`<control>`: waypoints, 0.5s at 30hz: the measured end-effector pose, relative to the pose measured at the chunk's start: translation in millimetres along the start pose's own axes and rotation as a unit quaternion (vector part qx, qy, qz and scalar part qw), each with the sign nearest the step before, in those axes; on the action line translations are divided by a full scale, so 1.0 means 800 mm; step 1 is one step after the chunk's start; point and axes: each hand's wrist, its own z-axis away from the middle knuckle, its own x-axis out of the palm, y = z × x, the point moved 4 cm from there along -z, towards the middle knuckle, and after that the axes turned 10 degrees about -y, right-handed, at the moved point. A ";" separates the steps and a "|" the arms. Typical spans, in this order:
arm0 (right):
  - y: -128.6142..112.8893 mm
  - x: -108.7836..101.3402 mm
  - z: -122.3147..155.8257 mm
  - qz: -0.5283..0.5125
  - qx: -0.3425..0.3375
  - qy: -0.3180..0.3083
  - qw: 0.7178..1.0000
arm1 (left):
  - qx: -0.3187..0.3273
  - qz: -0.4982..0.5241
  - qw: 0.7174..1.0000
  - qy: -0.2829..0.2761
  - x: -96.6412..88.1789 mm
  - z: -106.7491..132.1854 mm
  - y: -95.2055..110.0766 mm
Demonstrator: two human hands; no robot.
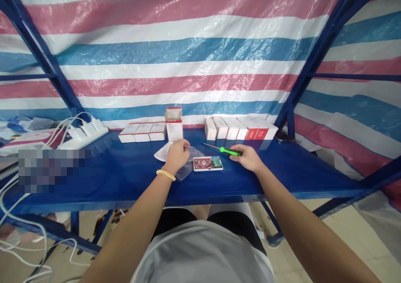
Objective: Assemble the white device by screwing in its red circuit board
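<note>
My right hand [248, 158] is closed around the black end of a screwdriver [231, 151] with a green and black handle. Its thin metal shaft points left, above the blue tabletop. Between my hands lies a small device in a white case [207, 169], its red circuit board and a green part facing up. My left hand [178, 154] has its fingers curled together over a clear plastic bag [184, 172] and a white paper piece [161, 153]. What those fingers hold, if anything, is hidden.
An upright box [174, 128] with its flap raised stands behind my left hand. Flat white boxes [143, 132] lie left of it; a row of white and red boxes [239, 129] stands at the back right. A power strip [83, 134] with cables occupies the left side.
</note>
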 end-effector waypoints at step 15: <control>0.004 -0.003 -0.004 0.024 0.020 0.034 0.999 | -0.040 -0.090 0.995 0.033 -0.009 0.007 0.011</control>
